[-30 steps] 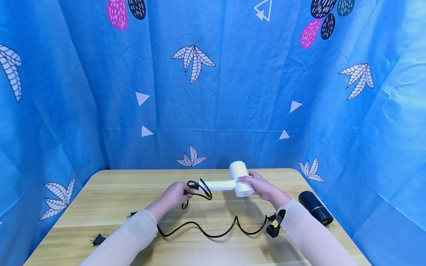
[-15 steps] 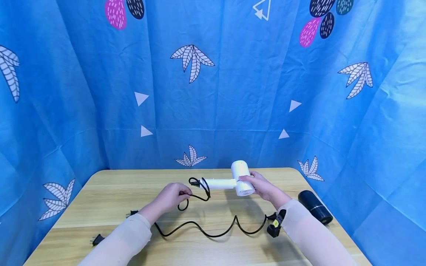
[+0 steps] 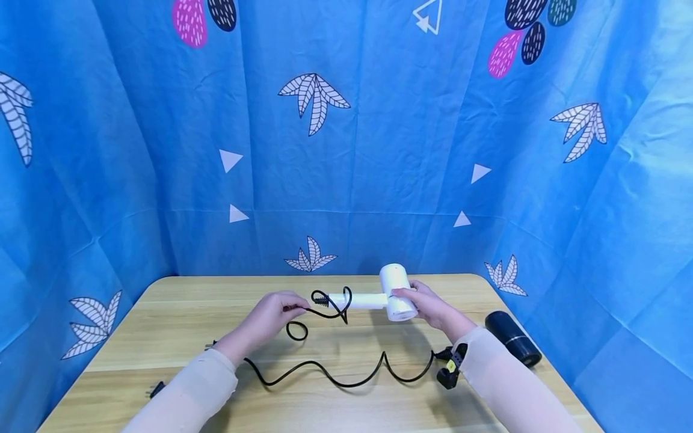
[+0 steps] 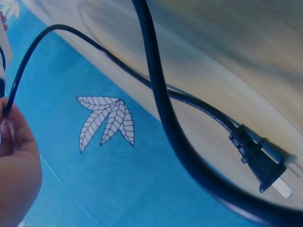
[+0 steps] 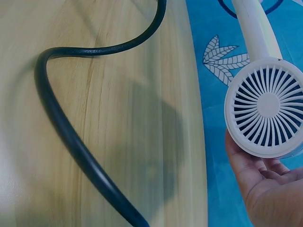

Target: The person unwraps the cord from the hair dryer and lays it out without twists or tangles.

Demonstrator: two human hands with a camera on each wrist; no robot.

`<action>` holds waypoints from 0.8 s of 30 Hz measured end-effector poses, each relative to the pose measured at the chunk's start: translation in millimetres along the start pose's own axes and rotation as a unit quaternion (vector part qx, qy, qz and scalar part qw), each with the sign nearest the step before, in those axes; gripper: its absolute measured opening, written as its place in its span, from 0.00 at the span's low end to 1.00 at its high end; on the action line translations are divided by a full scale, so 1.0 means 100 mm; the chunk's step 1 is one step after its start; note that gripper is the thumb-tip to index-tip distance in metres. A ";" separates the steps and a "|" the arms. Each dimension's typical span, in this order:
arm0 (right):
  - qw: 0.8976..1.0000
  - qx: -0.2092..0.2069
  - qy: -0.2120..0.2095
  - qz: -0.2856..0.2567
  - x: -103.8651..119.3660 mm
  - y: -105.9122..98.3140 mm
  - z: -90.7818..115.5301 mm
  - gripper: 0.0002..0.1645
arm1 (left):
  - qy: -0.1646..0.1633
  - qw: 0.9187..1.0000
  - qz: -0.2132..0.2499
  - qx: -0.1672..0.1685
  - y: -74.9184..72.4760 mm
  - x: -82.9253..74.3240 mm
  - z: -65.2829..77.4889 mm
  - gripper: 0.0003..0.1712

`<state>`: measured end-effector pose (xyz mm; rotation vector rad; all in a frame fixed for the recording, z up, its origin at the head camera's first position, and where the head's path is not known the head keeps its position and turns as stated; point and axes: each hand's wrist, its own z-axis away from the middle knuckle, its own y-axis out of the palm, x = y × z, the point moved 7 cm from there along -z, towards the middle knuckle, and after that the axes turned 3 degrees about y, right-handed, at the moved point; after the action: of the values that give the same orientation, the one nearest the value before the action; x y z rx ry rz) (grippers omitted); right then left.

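Observation:
A white hair dryer (image 3: 395, 282) is held above the table, its handle (image 3: 365, 301) pointing left. My right hand (image 3: 430, 305) grips the round head; in the right wrist view its vented grille (image 5: 268, 105) shows above the palm. My left hand (image 3: 271, 316) pinches the black cord (image 3: 325, 315) between thumb and fingers, a little left of the handle's end. That cord crosses itself in loose loops around the handle's tip, and a small loop hangs below the left hand. The left wrist view shows the hand (image 4: 19, 156) pinching the cord at the left edge.
A second black cord (image 3: 346, 385) lies wavy across the wooden table (image 3: 303, 415), ending at a black socket piece (image 3: 448, 376) near the right forearm. Two-pin plugs, one (image 3: 157, 390) at left, lie partly behind the left arm. A black cylinder (image 3: 514, 338) lies at right. Blue curtain (image 3: 346, 180) surrounds the table.
My left hand has moved left from the handle's end, drawing the cord out and still pinching it. The hair dryer has shifted slightly right in my right hand.

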<state>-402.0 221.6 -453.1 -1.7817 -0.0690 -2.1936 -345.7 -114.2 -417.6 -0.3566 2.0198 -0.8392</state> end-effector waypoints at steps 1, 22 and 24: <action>1.000 0.000 0.000 -0.001 0.00 0.00 0.01 0.41 | -0.006 1.000 0.006 -0.004 -0.02 0.01 0.00 0.10; 1.000 0.010 0.001 0.000 -0.07 0.00 0.06 0.42 | -0.049 0.991 -0.046 -0.119 -0.40 0.17 -0.03 0.09; 1.000 0.013 0.000 0.004 -0.06 0.00 0.07 0.43 | -0.049 0.989 -0.054 -0.127 -0.41 0.18 -0.03 0.09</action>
<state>-394.5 224.7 -457.4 -1.7653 -0.0909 -2.1766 -361.3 -152.6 -399.6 -0.6431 2.0333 -0.6161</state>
